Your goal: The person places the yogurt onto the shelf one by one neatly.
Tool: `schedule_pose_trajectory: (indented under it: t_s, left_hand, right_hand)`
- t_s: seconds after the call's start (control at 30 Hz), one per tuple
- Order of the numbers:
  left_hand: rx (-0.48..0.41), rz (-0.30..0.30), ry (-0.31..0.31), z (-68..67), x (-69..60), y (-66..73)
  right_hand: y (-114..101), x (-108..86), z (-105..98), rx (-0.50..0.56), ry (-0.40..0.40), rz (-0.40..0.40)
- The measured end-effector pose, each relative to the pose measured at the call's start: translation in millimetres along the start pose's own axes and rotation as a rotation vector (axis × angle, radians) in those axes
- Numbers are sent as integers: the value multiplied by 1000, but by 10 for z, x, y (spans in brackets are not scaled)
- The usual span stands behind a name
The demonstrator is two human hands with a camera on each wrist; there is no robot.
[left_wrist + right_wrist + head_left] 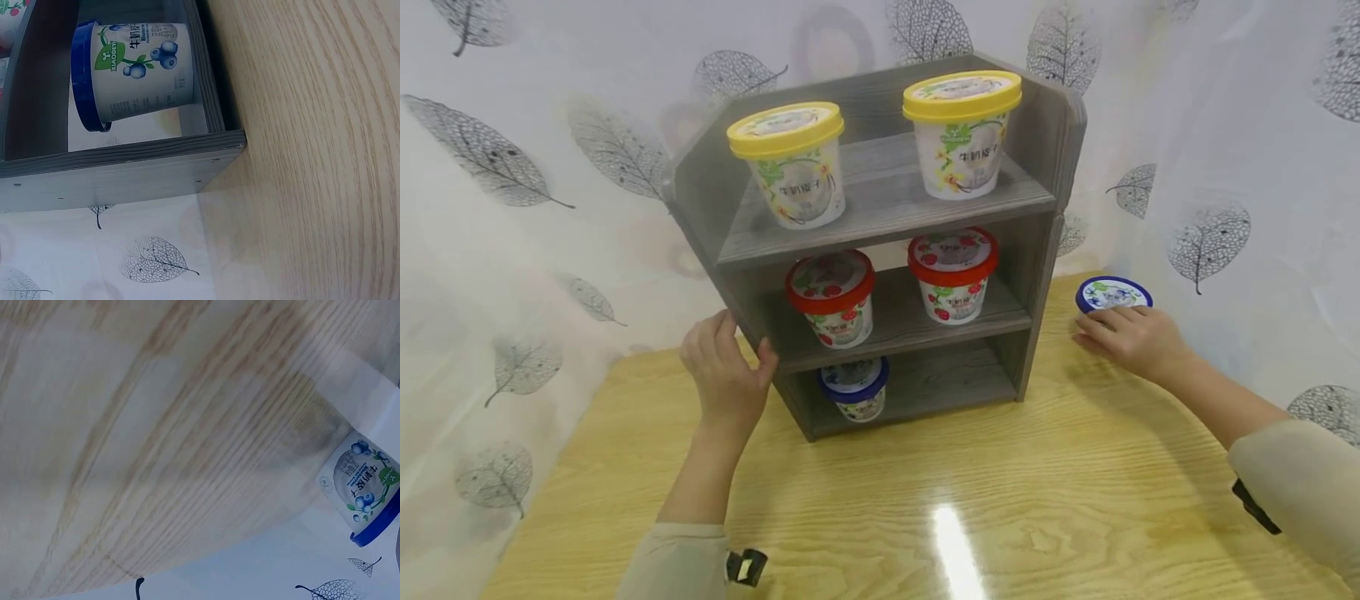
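Observation:
My left hand (722, 375) holds the left side of a grey wooden shelf (880, 225), its thumb at the front edge and its fingers along the outer side. At the back right, my right hand (1138, 337) is at a blueberry cup with a blue lid (1112, 289), its fingers covering most of the body in the head view. The right wrist view shows that cup's label (362, 481) with no fingers over it; contact is unclear. On the bottom tier stands another blueberry cup (861, 396), also in the left wrist view (144, 69).
Two yellow-lidded cups (805, 187) (966, 154) stand on the top tier. Red-lidded cups (842, 321) (957, 292) stand on the middle one. The shelf rests on a wood-grain table (880, 508) before a leaf-patterned white curtain (580, 275).

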State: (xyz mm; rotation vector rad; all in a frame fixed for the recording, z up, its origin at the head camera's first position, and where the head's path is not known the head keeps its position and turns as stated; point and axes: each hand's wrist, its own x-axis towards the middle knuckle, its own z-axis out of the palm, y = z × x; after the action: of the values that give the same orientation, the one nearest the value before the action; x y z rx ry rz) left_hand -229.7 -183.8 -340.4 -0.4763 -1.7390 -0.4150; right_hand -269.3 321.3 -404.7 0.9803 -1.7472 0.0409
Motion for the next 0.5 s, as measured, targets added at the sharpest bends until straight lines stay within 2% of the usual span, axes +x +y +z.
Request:
schedule_pose_trajectory:
  t_s: [0.13, 0.33, 0.5]
  left_hand:
    - [4, 6, -6, -4, -4, -6]
    - [8, 7, -6, -12, -6, -8]
    - [9, 8, 3, -8, -2, -13]
  right_hand:
    - [44, -67, 10, -27, -25, 23]
    - [90, -110, 18, -69, -105, 53]
    - [107, -142, 1, -100, -156, 111]
